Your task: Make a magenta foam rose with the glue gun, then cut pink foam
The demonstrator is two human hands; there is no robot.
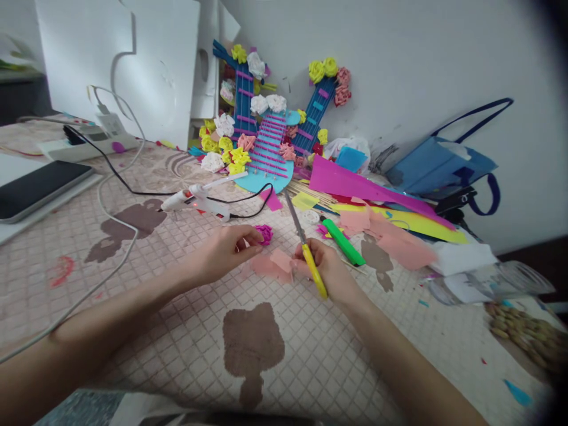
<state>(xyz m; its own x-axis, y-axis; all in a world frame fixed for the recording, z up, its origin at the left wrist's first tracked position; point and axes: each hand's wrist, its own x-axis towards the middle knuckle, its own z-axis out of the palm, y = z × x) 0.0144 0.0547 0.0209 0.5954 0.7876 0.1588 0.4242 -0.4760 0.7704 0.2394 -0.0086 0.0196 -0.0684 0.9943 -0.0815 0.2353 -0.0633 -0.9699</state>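
My left hand (235,245) pinches a small crumpled magenta paper flower (265,234) between thumb and fingers, just above the table. In my right hand (326,263) are yellow-handled scissors (314,269), seen edge-on, their long metal blades pointing away from me. Salmon paper pieces (273,266) lie between the two hands, one edge reaching the right fingertips. A white glue gun (195,202) rests beyond my left hand, with a small red light on it. Right of the scissors is a green cutter (342,241).
A blue papercraft (266,177) with magenta bars and paper flowers leans against the wall. Coloured sheets (368,186) and thin sticks pile up at right, near a blue bag (439,163). Cables, a power strip (89,148) and a dark device (42,186) occupy the left.
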